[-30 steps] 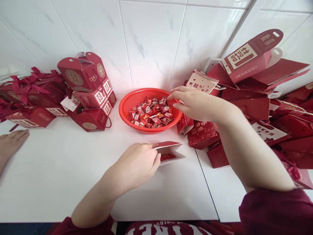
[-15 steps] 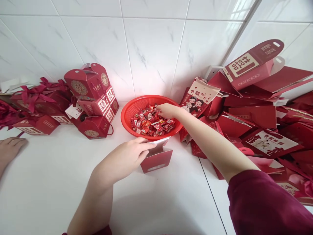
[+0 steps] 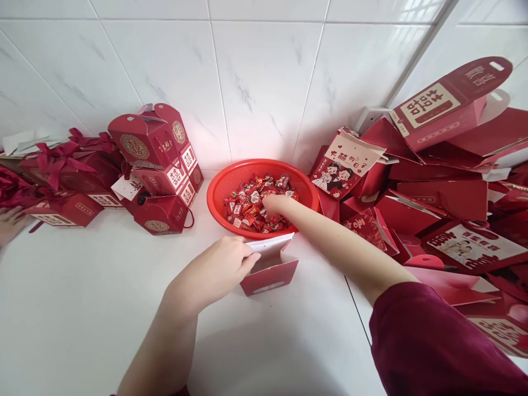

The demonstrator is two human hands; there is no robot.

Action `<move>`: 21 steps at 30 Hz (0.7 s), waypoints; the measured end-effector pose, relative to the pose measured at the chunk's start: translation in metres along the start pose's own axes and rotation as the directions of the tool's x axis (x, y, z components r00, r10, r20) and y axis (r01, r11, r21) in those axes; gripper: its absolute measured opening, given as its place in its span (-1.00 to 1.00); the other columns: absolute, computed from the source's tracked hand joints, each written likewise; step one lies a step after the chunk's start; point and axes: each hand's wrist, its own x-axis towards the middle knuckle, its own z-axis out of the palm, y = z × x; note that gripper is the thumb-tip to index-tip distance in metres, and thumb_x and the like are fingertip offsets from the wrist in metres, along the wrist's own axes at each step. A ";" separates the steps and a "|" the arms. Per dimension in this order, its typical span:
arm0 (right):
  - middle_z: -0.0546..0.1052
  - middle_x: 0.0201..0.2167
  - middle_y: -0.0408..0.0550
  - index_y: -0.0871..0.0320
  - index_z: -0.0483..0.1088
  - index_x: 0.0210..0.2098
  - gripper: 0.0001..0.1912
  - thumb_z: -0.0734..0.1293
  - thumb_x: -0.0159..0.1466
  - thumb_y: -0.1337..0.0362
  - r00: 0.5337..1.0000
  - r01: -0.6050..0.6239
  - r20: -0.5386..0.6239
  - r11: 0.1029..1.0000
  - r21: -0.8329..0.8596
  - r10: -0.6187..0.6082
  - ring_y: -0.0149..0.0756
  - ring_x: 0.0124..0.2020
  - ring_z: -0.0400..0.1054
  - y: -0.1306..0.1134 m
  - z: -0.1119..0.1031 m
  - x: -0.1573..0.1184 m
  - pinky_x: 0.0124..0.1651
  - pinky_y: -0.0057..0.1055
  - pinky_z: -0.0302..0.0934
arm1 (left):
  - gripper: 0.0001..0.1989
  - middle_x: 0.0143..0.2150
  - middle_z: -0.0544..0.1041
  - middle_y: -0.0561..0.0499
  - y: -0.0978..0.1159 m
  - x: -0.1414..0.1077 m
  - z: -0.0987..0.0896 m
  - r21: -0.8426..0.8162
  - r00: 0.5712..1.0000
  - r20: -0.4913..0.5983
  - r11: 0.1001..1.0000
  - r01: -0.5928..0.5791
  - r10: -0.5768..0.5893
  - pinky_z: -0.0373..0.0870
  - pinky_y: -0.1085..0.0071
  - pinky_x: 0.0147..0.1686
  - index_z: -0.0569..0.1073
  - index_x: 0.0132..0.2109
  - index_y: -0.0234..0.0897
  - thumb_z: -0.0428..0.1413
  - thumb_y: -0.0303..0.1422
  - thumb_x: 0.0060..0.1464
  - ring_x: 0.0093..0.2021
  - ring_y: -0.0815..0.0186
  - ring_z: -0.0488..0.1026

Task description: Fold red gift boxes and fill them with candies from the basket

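Note:
A red basket [image 3: 264, 234] with many wrapped candies [image 3: 251, 206] stands against the tiled wall. My right hand [image 3: 275, 207] reaches down among the candies, its fingertips partly buried; whether it pinches one is hidden. In front of the basket a red paper box [image 3: 272, 278] stands upright with its top unfolded. My left hand [image 3: 226, 265] grips the left edge of this box, thumb in front and fingers behind the white inner flap.
Closed red gift boxes [image 3: 160, 214] are stacked at the left, some with dark red ribbons [image 3: 58, 165]. Another person's hand [image 3: 11, 224] touches the far left boxes. Many unfilled-looking red boxes [image 3: 445, 198] lie piled at the right.
My right hand has moved from the back right of the candies toward their middle, nearer to me. The other person's hand has moved back toward the ribboned boxes. The view has shifted slightly.

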 end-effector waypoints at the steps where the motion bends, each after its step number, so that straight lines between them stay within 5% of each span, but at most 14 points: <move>1: 0.55 -0.08 0.13 0.28 0.46 -0.06 -0.59 0.50 0.17 0.18 1.000 0.009 0.001 1.000 0.014 -0.009 -0.11 -0.09 0.47 0.001 0.003 -0.001 -0.07 -0.23 0.37 | -0.55 -0.45 0.39 -0.02 0.002 0.000 0.000 0.010 1.000 0.011 1.000 -0.001 0.001 0.08 0.35 -0.50 0.25 -0.56 -0.26 -0.13 -0.23 0.30 -0.51 0.31 0.31; 4: 0.54 -0.04 0.21 0.27 0.47 -0.08 -0.45 0.59 -0.03 0.25 0.998 0.050 -0.027 0.997 0.063 -0.048 0.02 -0.05 0.45 0.004 0.006 -0.010 -0.12 -0.31 0.32 | -0.53 -0.44 0.39 -0.01 0.006 -0.002 0.000 0.034 0.999 0.037 0.999 -0.023 0.021 0.09 0.36 -0.49 0.26 -0.56 -0.26 -0.14 -0.21 0.31 -0.50 0.32 0.31; 9: 0.58 -0.28 0.06 0.20 0.43 -0.28 -0.72 0.51 0.04 0.26 0.982 0.121 -0.168 0.976 0.181 -0.091 -0.11 -0.24 0.46 0.012 0.005 -0.046 -0.28 -0.38 0.24 | -0.54 -0.36 0.44 -0.01 0.009 -0.003 -0.001 0.069 0.992 0.053 0.990 -0.121 0.117 0.12 0.37 -0.44 0.37 -0.53 -0.27 -0.14 -0.27 0.32 -0.45 0.31 0.33; 12: 0.55 -0.21 0.00 0.17 0.35 -0.18 -0.70 0.40 0.18 0.16 0.941 0.140 -0.334 0.959 0.247 -0.052 -0.20 -0.22 0.43 0.018 0.003 -0.078 -0.23 -0.39 0.25 | -0.58 -0.22 0.48 -0.01 0.012 -0.001 -0.001 0.062 0.980 -0.065 0.981 -0.185 0.189 0.18 0.38 -0.38 0.44 -0.45 -0.27 -0.14 -0.30 0.34 -0.35 0.31 0.39; 14: 0.52 -0.15 -0.02 0.15 0.28 -0.09 -0.65 0.36 0.23 0.09 0.875 0.218 -0.484 0.899 0.380 -0.008 -0.22 -0.16 0.41 0.018 0.003 -0.100 -0.14 -0.36 0.27 | -0.66 -0.10 0.50 0.02 0.015 -0.001 -0.001 0.031 0.954 -0.182 0.971 -0.236 0.238 0.26 0.38 -0.27 0.46 -0.35 -0.24 -0.10 -0.30 0.33 -0.23 0.29 0.44; 17: 0.51 -0.14 -0.07 0.09 0.24 -0.06 -0.56 0.42 0.20 0.04 0.731 0.546 -0.674 0.502 0.671 0.105 -0.22 -0.13 0.43 0.011 0.008 -0.131 -0.09 -0.31 0.33 | -0.84 -0.08 0.53 0.06 0.020 -0.003 0.000 -0.044 0.899 -0.362 0.959 -0.281 0.247 0.32 0.38 -0.18 0.46 -0.20 -0.20 0.02 -0.29 0.29 -0.13 0.28 0.46; 19: 0.52 -0.18 -0.10 0.06 0.28 -0.10 -0.55 0.47 0.16 0.03 0.673 0.682 -0.719 0.231 0.694 0.175 -0.22 -0.17 0.44 0.000 0.014 -0.148 -0.12 -0.30 0.36 | -0.87 -0.12 0.55 0.09 0.024 -0.003 0.000 -0.104 0.868 -0.462 0.961 -0.256 0.181 0.34 0.41 -0.22 0.45 -0.16 -0.18 0.07 -0.25 0.25 -0.16 0.30 0.48; 21: 0.52 -0.27 -0.12 0.06 0.33 -0.20 -0.59 0.51 0.11 0.03 0.621 0.737 -0.748 0.150 0.659 0.233 -0.23 -0.25 0.44 -0.010 0.019 -0.160 -0.15 -0.30 0.37 | -0.84 -0.13 0.56 0.11 0.024 -0.002 -0.001 -0.146 0.859 -0.499 0.965 -0.217 0.117 0.36 0.42 -0.24 0.45 -0.16 -0.16 0.10 -0.19 0.23 -0.18 0.31 0.49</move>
